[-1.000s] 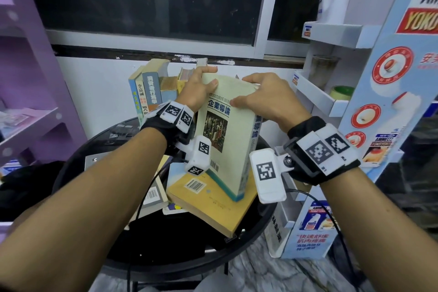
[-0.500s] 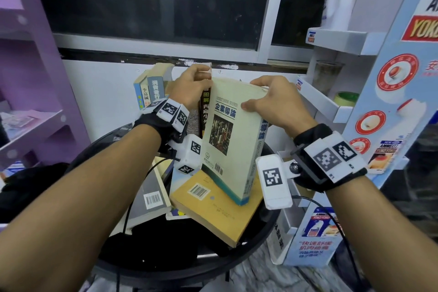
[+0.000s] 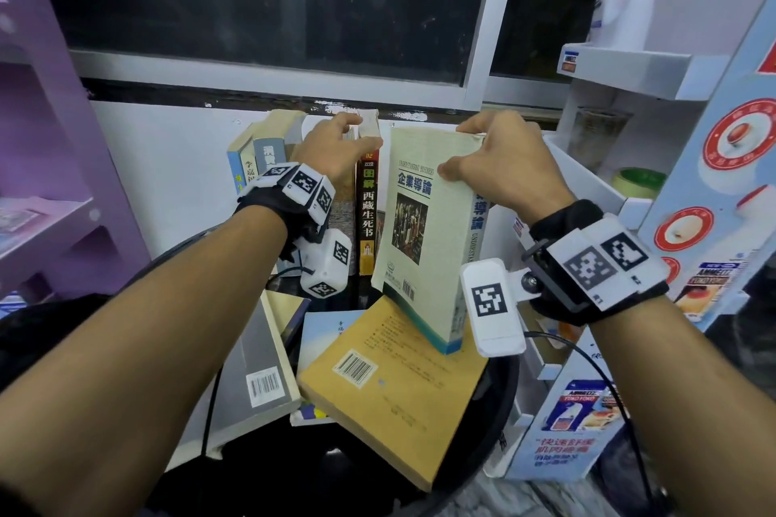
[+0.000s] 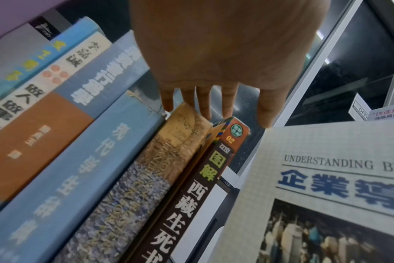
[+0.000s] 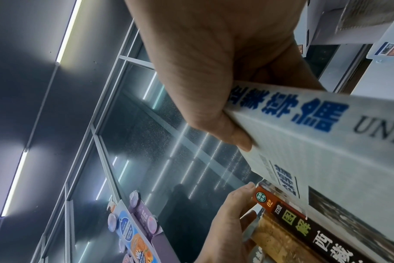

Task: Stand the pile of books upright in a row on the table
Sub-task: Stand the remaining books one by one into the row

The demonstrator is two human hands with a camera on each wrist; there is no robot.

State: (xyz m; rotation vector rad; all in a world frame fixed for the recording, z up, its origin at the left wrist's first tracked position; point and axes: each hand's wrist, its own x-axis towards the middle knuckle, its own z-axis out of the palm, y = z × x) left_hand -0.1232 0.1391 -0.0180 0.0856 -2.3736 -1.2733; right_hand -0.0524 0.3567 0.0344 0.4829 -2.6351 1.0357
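A pale green book (image 3: 424, 231) titled Understanding Business stands tilted, with its lower corner on a flat yellow book (image 3: 399, 382). My right hand (image 3: 460, 147) grips its top corner, thumb on the front cover (image 5: 326, 151). To its left a row of upright books (image 3: 268, 155) stands against the wall, ending in a dark-spined book (image 3: 368, 214). My left hand (image 3: 357, 134) rests on the tops of the row's last books, its fingers (image 4: 205, 106) fairly straight over a tan book (image 4: 180, 138) and the dark-spined one (image 4: 191, 204). A gap separates the pale book from the row.
A grey book (image 3: 256, 369) and a light blue one (image 3: 323, 332) lie flat beside the yellow book on the round black table (image 3: 273, 474). A purple shelf (image 3: 50, 222) stands left. A white display rack (image 3: 621, 67) and its printed stand (image 3: 567, 432) crowd the table's right edge.
My left hand has left the pale book and moved onto the tops of the upright row. The pale book has swung away to the right, uncovering the dark spine.
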